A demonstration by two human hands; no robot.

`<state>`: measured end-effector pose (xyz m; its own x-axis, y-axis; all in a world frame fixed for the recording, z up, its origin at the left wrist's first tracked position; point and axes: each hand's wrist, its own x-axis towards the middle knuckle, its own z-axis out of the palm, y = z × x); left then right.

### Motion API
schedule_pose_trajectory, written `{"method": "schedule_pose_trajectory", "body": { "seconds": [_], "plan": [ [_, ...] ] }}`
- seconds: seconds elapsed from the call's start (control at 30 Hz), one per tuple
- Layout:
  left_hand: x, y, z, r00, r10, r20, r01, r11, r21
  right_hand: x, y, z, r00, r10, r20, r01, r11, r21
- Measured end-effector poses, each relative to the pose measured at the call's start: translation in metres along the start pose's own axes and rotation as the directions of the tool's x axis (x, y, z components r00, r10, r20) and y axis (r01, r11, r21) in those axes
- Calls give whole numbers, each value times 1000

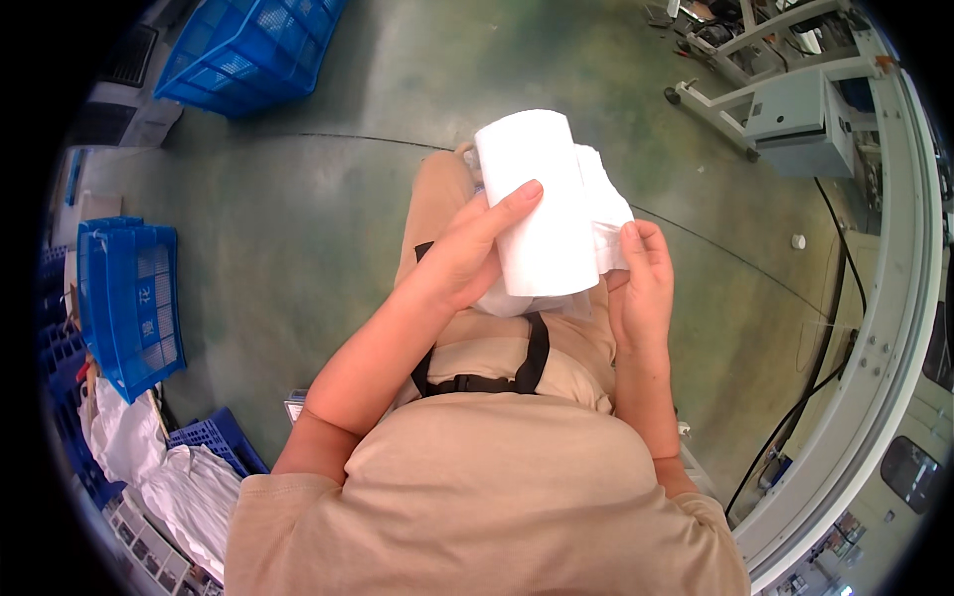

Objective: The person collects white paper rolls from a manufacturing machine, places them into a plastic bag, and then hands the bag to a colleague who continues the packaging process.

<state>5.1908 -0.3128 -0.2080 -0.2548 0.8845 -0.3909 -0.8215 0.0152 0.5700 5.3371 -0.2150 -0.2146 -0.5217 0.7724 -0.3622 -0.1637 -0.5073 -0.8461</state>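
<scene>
A white roll [540,209], which looks like paper or soft tissue, is held up over my lap, tilted slightly. My left hand [484,238] is wrapped round its left side, the thumb lying across the front and the other fingers hidden behind. From the roll's right side a loose white sheet [602,204] hangs out with an uneven edge. My right hand [644,273] pinches that sheet's lower right corner between thumb and fingers. Below the roll, some translucent white plastic [507,301] rests on my lap.
Blue plastic crates [253,55] stand on the green floor at the far left, another blue crate [129,298] nearer. White sacks [194,497] lie at the lower left. On the right run a pale metal machine frame [894,328], a grey box [800,119] and black cables [845,238].
</scene>
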Motion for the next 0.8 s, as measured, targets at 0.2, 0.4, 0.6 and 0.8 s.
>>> {"method": "schedule_pose_trajectory", "body": {
  "seconds": [0.2, 0.4, 0.6, 0.8],
  "plan": [
    [8, 1, -6, 998, -57, -25, 56, 998, -22, 1, -7, -4, 997, -68, 35, 62, 986, 156],
    [11, 3, -16, 991, -132, 13, 132, 962, -241, 14, -18, -16, 995, 76, 71, -100, 885, 455],
    [24, 5, -16, 978, -178, 109, 208, 860, -465, 32, -27, -28, 970, 198, 140, -242, 824, 512],
    [39, 11, -8, 940, -280, 194, 336, 857, -391, 25, -46, -2, 983, 132, 128, -162, 950, 267]
  ]
}}
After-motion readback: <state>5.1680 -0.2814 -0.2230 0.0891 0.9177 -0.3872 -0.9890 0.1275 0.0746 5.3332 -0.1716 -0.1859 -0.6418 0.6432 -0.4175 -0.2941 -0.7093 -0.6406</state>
